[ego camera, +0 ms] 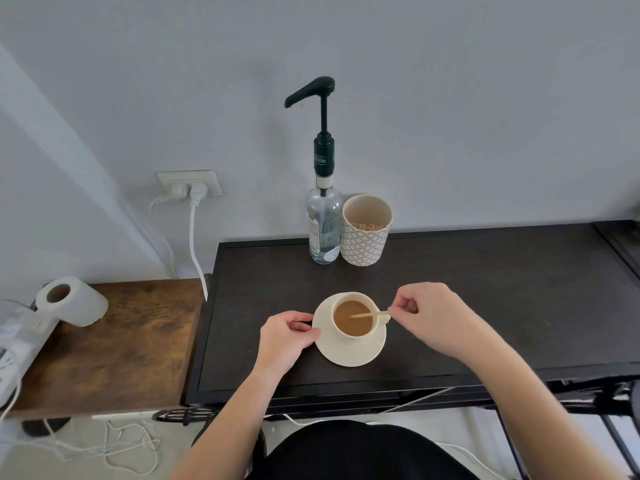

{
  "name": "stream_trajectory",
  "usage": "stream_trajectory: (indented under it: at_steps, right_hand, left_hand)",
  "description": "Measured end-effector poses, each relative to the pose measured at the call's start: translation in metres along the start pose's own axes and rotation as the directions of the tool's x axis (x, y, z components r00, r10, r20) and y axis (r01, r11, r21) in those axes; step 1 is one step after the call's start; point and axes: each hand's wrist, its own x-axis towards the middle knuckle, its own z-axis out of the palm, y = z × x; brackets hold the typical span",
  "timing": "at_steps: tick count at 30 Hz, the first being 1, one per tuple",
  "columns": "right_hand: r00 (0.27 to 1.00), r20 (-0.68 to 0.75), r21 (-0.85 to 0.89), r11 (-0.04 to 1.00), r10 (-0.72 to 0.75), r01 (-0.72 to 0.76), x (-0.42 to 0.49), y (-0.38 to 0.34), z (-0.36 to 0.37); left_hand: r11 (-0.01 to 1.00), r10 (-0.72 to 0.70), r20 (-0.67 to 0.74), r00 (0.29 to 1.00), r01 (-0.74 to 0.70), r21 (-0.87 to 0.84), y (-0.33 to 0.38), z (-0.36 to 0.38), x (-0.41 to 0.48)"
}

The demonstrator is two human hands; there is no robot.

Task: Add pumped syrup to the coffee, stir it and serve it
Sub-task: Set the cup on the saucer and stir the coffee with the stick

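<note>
Pinching saucer [353,356] rim with left hand [287,336], and with right hand [429,317] the stirrer [363,315] dipped in cup [349,339], on surface [485,306] before bottle [323,230]. Better to hold saucer firm and stir in slow small circles, not to spill.

home coffee corner, syrup pump bottle [324,216], wall socket [189,184]

Cup [353,320] on saucer [349,351]; behind it, bottle [323,223] left of holder [365,233].

Head view, forward-down, seemingly close.
</note>
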Motion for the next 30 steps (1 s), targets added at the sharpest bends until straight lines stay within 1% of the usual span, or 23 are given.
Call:
stream_trajectory:
  at_steps: [3,6,9,12,15,18,20,21,23,25,28,30]
  right_hand:
    - [0.997,-0.057,0.164,0.985,-0.042,0.051,0.010,-0.012,0.012]
    - [0.992,-0.096,0.317,0.942,-0.084,0.111,0.018,-0.019,0.019]
    - [0.986,-0.113,0.393,0.906,-0.119,0.155,0.026,-0.022,0.022]
    - [0.980,-0.146,0.336,0.925,-0.137,0.179,0.029,-0.021,0.023]
    - [0.968,-0.180,0.179,0.962,-0.173,0.205,0.026,-0.018,0.016]
    - [0.969,-0.156,0.099,0.973,-0.192,0.209,0.021,-0.013,0.011]
    - [0.972,-0.124,0.106,0.972,-0.197,0.211,0.018,-0.010,0.013]
    - [0.975,-0.104,0.138,0.968,-0.198,0.211,0.017,-0.010,0.016]
    - [0.976,-0.071,0.261,0.941,-0.205,0.217,0.017,-0.014,0.023]
    - [0.972,-0.092,0.333,0.913,-0.218,0.236,0.021,-0.018,0.030]
    - [0.965,-0.161,0.283,0.928,-0.205,0.244,0.029,-0.024,0.033]
    - [0.960,-0.188,0.208,0.947,-0.206,0.243,0.031,-0.026,0.028]
  left_hand:
    - [1.000,-0.004,0.001,1.000,0.004,-0.001,0.001,0.000,-0.001]
    - [1.000,-0.015,-0.001,1.000,0.015,-0.004,0.003,0.001,-0.001]
    - [1.000,-0.018,0.001,1.000,0.018,-0.002,0.004,0.001,-0.002]
    - [1.000,-0.026,0.006,1.000,0.026,-0.012,0.004,0.000,-0.002]
    - [0.998,-0.039,0.007,0.999,0.039,-0.039,0.006,0.000,-0.003]
    - [0.998,-0.037,0.004,0.999,0.037,-0.042,0.005,0.000,-0.003]
    - [0.998,-0.040,0.005,0.999,0.041,-0.053,0.005,0.000,-0.003]
    - [0.997,-0.042,0.006,0.999,0.042,-0.060,0.004,0.000,-0.002]
    - [0.997,-0.041,0.007,0.999,0.042,-0.067,0.004,0.001,-0.003]
    - [0.997,-0.040,0.006,0.999,0.040,-0.068,0.005,0.001,-0.003]
    - [0.997,-0.036,0.006,0.999,0.036,-0.063,0.006,0.001,-0.004]
    - [0.997,-0.037,0.008,0.999,0.038,-0.064,0.006,0.001,-0.003]
